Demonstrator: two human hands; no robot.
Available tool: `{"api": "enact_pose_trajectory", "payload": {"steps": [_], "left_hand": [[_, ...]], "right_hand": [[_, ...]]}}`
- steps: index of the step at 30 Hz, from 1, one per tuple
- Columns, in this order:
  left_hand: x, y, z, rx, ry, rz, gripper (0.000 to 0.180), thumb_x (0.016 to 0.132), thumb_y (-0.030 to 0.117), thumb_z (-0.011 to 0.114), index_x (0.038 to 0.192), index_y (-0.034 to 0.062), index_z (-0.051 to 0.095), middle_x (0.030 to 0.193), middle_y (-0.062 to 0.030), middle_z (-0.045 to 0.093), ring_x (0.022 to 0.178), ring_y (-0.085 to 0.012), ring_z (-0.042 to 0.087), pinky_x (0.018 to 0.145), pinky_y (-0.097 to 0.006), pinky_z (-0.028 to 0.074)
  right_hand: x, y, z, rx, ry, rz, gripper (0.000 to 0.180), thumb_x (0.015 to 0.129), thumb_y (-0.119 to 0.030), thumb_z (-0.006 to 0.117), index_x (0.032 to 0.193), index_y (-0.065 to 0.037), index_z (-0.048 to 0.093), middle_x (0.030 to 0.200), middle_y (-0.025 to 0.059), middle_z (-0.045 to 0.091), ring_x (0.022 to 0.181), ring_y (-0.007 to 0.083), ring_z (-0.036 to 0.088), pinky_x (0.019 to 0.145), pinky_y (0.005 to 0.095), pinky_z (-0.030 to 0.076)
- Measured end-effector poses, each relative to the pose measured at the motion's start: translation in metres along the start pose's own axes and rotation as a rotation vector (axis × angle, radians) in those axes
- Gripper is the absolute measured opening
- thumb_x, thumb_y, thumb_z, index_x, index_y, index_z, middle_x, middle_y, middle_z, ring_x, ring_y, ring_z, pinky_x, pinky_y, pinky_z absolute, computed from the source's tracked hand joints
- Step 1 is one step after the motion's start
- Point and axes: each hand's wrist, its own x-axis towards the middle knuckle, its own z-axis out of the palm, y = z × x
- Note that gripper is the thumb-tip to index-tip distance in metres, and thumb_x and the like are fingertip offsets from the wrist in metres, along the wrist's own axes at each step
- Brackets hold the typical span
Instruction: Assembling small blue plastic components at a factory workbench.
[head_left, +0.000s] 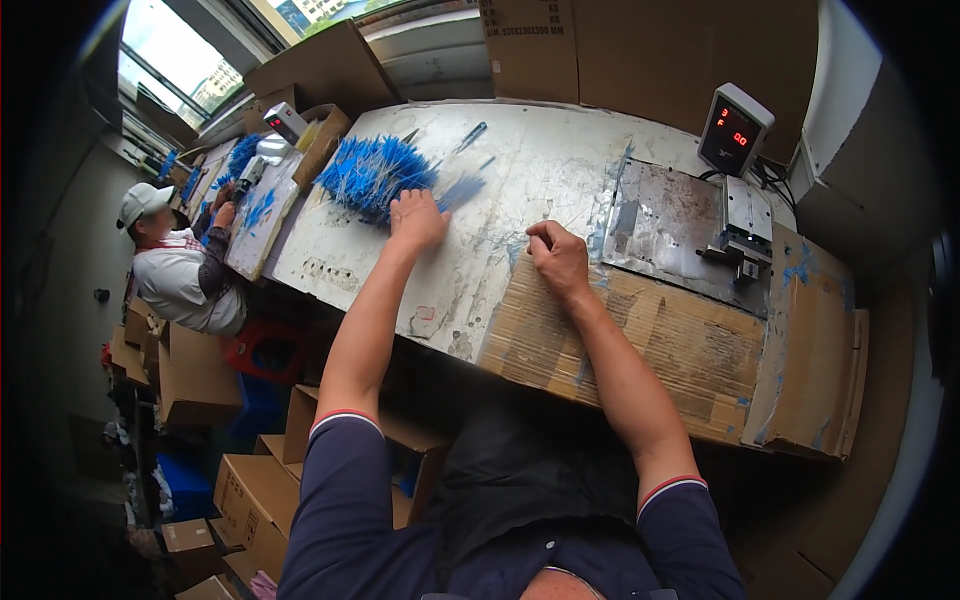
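A heap of thin blue pieces with pale, silvery strands among them [372, 175] lies on the white worktable [330, 245], left of centre. My left hand [420, 220] rests at the heap's near right edge, fingers stretched over it and a little apart. Just beyond it, a few blue pieces [462, 190] look smeared by motion. To the right, my right hand [560, 260] hovers by the far left corner of a flattened cardboard sheet [640, 335]. Its fingers are curled in with the thumb against them; whatever they may pinch is too small to name.
A screwdriver [470, 137] lies beyond the heap. At right stand a metal plate [665, 220] with a small clamp-like device [745, 235] and a red-digit display [736, 130]. Another person [185, 260] works at the left; cartons [255, 490] crowd the floor below.
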Motion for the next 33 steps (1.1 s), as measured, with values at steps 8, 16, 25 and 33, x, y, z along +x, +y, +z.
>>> {"api": "enact_pose_trajectory", "payload": {"steps": [8, 16, 25, 33], "left_hand": [[-0.017, 0.019, -0.005, 0.039, -0.037, 0.123, 0.052, 0.091, 0.042, 0.066, 0.120, -0.0009, 0.065, 0.134, -0.0195, 0.059, 0.129, -0.0354, 0.050, 0.109, -0.048, 0.037], [-0.033, 0.027, 0.007, -0.068, 0.045, 0.080, 0.050, 0.091, 0.040, 0.067, 0.119, -0.0008, 0.061, 0.127, -0.0195, 0.063, 0.122, -0.0356, 0.056, 0.105, -0.048, 0.040], [-0.068, 0.070, -0.001, -0.169, 0.207, 0.222, 0.043, 0.090, 0.037, 0.071, 0.114, 0.0022, 0.066, 0.116, -0.0183, 0.067, 0.112, -0.0346, 0.060, 0.097, -0.046, 0.043], [-0.025, 0.004, -0.015, -0.625, 0.438, -0.144, 0.033, 0.098, 0.036, 0.059, 0.103, 0.0054, 0.070, 0.104, -0.0172, 0.072, 0.104, -0.0358, 0.066, 0.092, -0.047, 0.049]], "right_hand": [[-0.001, 0.004, -0.008, -0.024, -0.011, 0.026, 0.019, 0.090, -0.015, 0.061, 0.101, -0.008, 0.074, 0.085, 0.0153, 0.075, 0.079, 0.0294, 0.074, 0.075, 0.0377, 0.057], [-0.001, 0.002, -0.004, 0.008, -0.019, 0.012, 0.020, 0.090, -0.016, 0.061, 0.103, -0.007, 0.074, 0.086, 0.0153, 0.075, 0.080, 0.0291, 0.074, 0.076, 0.0375, 0.057], [-0.003, 0.001, -0.005, 0.045, -0.020, 0.019, 0.019, 0.090, -0.014, 0.062, 0.103, -0.006, 0.074, 0.085, 0.0145, 0.075, 0.079, 0.0271, 0.074, 0.075, 0.0365, 0.057], [-0.005, -0.006, -0.007, -0.036, 0.002, -0.084, 0.017, 0.089, -0.015, 0.066, 0.103, -0.007, 0.073, 0.089, 0.0124, 0.075, 0.077, 0.0300, 0.073, 0.075, 0.0377, 0.058]]}}
